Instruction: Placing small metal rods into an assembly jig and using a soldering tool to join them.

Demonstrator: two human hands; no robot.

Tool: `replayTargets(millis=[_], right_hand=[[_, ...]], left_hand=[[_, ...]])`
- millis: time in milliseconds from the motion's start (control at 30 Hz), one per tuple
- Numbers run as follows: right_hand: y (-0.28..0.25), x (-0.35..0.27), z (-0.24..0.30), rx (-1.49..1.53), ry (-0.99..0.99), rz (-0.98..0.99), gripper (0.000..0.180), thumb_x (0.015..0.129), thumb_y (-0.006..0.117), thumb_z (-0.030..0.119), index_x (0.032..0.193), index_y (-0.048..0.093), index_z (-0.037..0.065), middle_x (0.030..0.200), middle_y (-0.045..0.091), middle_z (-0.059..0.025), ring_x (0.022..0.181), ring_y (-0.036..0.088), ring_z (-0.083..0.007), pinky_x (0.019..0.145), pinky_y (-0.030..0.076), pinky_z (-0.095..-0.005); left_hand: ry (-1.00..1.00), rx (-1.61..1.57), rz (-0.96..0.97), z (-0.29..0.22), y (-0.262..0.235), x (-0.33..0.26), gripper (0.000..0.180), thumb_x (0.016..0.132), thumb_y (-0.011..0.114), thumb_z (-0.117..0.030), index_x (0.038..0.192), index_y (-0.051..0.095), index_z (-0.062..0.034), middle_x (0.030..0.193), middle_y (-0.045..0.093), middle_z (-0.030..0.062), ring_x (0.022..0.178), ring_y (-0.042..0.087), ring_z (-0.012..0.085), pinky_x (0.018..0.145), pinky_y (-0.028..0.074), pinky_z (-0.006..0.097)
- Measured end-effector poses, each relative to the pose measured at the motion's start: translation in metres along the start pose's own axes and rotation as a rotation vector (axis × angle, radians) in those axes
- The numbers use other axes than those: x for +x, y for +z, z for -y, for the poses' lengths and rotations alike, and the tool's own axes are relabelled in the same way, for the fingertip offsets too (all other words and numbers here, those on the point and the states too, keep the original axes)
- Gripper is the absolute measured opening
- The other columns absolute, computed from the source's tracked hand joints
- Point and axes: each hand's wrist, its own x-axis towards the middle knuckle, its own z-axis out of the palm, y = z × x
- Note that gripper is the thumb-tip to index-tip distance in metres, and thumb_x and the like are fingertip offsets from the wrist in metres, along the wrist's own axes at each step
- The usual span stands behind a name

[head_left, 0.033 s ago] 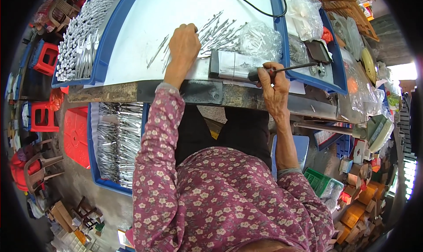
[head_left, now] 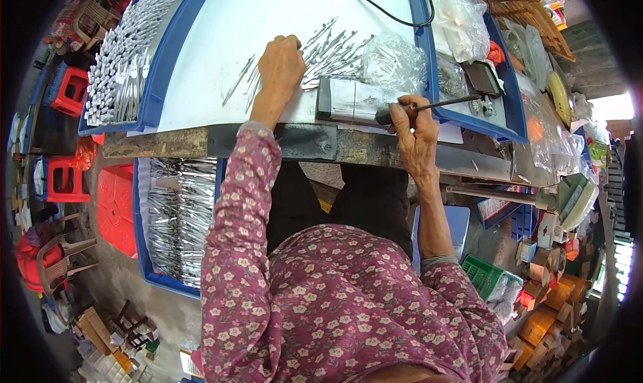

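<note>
My right hand is wrapped round the dark handle of a screwdriver. Its long shaft points right, over the rim of a blue tray. Beneath the handle lies a pale block with a dark end, at the table's near edge. My left hand rests over the white work surface with its fingers curled inward; whatever they pinch is hidden by the back of the hand. Just right of it spreads a loose pile of thin silvery metal pieces. A few more such pieces lie to its left.
A blue tray of white-ended metal pieces stands at left; another blue tray at right holds plastic bags. A clear bag sits behind the block. Below the table edge, a blue crate of metal pieces stands beside a red stool.
</note>
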Motion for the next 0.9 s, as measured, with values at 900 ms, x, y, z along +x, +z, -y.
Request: replayTargets(millis=[900], right_hand=[[-0.003,0.001,0.013,-0.059,-0.069,0.016,0.02,0.084,0.062,0.014,0.095,0.05,0.0,0.06,0.052,-0.0099,0.049,0.048,-0.0177,0.046,0.038,-0.0306]], left_hand=[[-0.028,0.115,-0.016,0.011,0.009,-0.004,0.011,0.074,0.055,-0.007,0.078,0.057,0.0027,0.074,0.058,0.0208,0.073,0.059,0.0336,0.065,0.047,0.04]])
